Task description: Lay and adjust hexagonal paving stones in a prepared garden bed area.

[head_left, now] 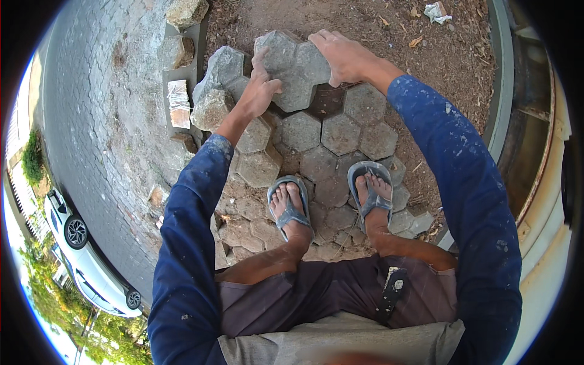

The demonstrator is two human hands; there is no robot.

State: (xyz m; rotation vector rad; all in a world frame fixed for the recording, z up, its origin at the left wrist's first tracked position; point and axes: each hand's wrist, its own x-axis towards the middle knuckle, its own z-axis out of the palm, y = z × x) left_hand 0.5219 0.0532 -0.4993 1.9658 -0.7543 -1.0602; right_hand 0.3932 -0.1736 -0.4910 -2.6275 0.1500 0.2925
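Ahead of my feet, a grey concrete paving stone (291,72) shaped like joined hexagons is held between my two hands. My left hand (258,92) grips its left side, index finger stretched along the edge and thumb bent inward. On the opposite side, my right hand (344,56) clasps the upper right edge, its thumb down along the side. A dark gap (326,101) shows between this stone and the hexagonal pavers (340,134) set in the ground. Close to my left hand lies another loose grey paving stone (220,71). The undersides of the gripped stone are hidden.
My sandalled feet (291,204) stand on the pavers. Bare soil (447,73) stretches ahead and right, bounded by a concrete kerb (500,79). Rough stone chunks (176,52) line the left kerb. A white car (91,261) stands beyond the paved road (91,134). Crumpled litter (437,12) lies on the soil.
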